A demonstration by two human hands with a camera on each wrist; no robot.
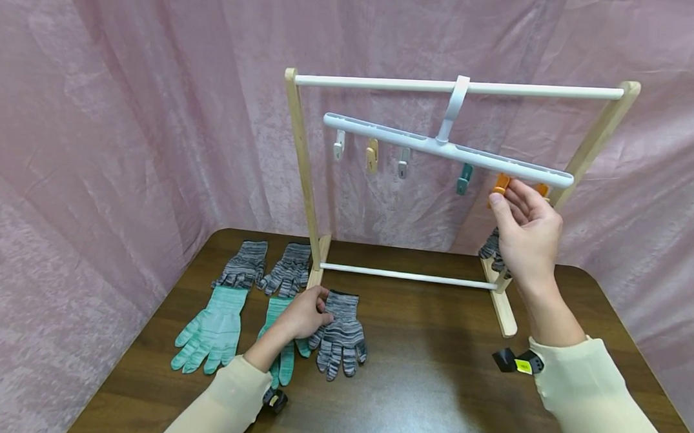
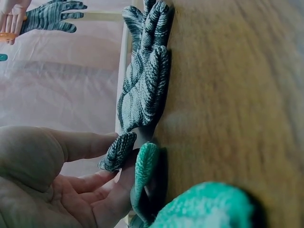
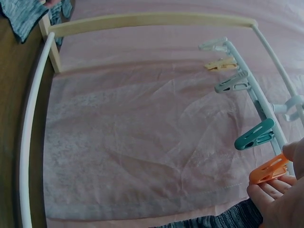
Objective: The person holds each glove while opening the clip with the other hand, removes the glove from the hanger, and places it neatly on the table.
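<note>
Lying on the tabletop (image 1: 434, 349) at left are two grey gloves (image 1: 266, 268) and two teal gloves (image 1: 214, 327), none hung yet. The left hand (image 1: 306, 315) has its fingers curled on the cuff of another grey striped glove (image 1: 339, 332), which lies flat by the rack's foot. Four clips on the white hanger (image 1: 443, 146) are bare. At right, the right hand (image 1: 526, 234) pinches the orange clip (image 1: 501, 183), a grey glove (image 1: 491, 248) hanging below its palm; clipping looks barely begun, with five gloves left.
</note>
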